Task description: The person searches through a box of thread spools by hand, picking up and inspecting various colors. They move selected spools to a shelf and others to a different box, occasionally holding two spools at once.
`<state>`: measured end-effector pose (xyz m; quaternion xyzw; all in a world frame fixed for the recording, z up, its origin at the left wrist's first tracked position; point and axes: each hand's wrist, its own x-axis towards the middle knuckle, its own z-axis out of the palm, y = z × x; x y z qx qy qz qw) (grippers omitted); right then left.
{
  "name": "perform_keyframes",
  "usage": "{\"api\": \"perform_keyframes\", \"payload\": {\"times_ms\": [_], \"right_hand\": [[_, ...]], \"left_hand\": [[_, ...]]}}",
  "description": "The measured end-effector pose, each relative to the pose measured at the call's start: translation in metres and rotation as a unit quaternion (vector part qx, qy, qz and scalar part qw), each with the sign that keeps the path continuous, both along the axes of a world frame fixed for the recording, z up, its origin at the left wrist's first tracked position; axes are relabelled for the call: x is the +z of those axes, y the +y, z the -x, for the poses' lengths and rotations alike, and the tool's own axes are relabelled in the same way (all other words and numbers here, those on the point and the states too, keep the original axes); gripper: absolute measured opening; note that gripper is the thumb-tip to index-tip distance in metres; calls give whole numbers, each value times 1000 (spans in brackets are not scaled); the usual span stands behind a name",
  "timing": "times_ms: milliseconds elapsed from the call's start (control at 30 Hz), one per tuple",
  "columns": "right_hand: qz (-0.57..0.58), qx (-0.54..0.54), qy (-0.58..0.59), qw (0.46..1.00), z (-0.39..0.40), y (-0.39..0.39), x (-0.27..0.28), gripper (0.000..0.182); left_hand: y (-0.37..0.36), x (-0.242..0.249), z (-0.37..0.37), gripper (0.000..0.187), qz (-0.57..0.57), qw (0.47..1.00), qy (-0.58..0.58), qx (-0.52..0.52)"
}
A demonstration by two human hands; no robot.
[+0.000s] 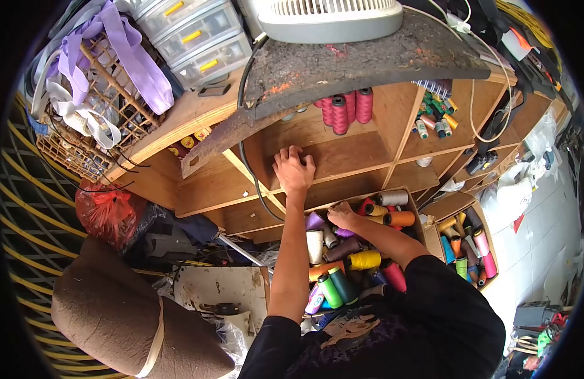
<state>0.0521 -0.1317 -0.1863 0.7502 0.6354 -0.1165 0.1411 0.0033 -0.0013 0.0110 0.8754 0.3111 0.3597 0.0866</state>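
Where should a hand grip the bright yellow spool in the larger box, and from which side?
Probably best around the middle, from above, holding its two long sides: the bright yellow spool lies on its side with its upper surface uncovered, while other spools crowd around it.

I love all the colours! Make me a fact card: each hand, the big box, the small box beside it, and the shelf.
Left hand: at the shelf, fingers bent; its underside is hidden
Right hand: at the far edge of the big box, fingers curled; can't tell if it holds anything
In the big box: jumbled spools, including a yellow spool and a bright green spool
In the small box: more spools, mixed colours
On the shelf: pinkish-red spools; small spools further right
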Motion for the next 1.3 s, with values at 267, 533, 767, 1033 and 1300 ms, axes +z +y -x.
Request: {"api": "perform_keyframes", "payload": {"times_ms": [267,533,767,1033,1300], "right_hand": [[-226,-49,212,950,2,-68,125,38],[-376,-290,583,659,9,-173,179,30],[-471,-310,756,334,49,-230,192,25],[-502,-234,730,400,74,-228,227,36],[-507,-290,674,451,81,-204,220,36]], "left_hand": [[0,-2,-1,24,1,1000,1,5],[0,-3,1,27,6,1000,-9,1],[-25,5,20,29,58,951,-264,-151],[-181,44,120,59,537,645,0,-543],[-215,15,140,47,709,580,-90,-391]]}}
